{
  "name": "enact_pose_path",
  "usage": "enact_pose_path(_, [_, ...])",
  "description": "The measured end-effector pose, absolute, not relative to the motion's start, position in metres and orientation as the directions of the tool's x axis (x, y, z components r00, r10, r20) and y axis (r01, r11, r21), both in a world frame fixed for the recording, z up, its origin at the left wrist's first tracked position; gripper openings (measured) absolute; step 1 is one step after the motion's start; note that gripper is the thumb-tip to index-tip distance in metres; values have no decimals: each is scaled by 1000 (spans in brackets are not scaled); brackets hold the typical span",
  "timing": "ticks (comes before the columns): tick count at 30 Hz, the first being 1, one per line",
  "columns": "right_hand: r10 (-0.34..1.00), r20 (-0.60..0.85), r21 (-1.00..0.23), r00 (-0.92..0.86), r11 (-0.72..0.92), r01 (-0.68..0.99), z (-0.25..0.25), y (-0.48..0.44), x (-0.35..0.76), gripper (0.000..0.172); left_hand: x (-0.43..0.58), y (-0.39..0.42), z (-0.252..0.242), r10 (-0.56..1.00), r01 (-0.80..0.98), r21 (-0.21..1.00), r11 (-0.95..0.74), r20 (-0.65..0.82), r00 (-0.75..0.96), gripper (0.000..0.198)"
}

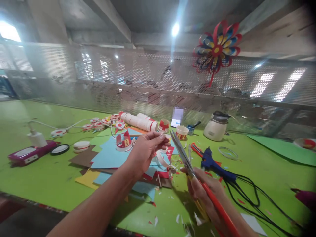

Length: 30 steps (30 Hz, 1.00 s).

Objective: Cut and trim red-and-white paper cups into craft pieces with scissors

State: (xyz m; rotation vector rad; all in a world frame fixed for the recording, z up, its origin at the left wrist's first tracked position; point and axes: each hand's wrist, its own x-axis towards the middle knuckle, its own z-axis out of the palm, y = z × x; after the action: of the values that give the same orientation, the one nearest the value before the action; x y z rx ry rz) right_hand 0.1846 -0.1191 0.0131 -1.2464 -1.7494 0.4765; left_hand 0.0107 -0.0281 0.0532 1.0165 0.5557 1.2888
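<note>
My left hand (145, 149) is raised over the paper pile, its thumb and fingertips pinched together. Whatever lies between them is too small to make out. A white paper strip (162, 159) curls just below these fingers. My right hand (202, 187) is wrapped around a pair of scissors (182, 151) with a red handle, blades pointing up and away, slightly apart, close to the left fingertips. Under the left hand lie light blue paper sheets (106, 153), partly covered by my forearm. A red and white paper ring (123, 143) rests on them.
A blue glue gun (209, 161) with black cable lies at right, beside an orange-handled cutter (197, 149). Behind are white paper rolls (138, 121), a phone (177, 118) and a cream jug (216, 126). At left sits a purple power strip (31, 154). Paper scraps litter the green table (56, 187).
</note>
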Motion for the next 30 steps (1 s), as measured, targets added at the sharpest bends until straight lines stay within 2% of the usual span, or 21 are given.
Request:
enact_pose_path(11, [909,407,-735,-89,384,559,9,-121,190,45,11,-31,54,945,-389,915,-109,217,245,13])
enact_pose_path(30, [925,377,-776,-55,348,525,8,-124,187,50,13,-33,55,937,-421,898,-130,250,245,10])
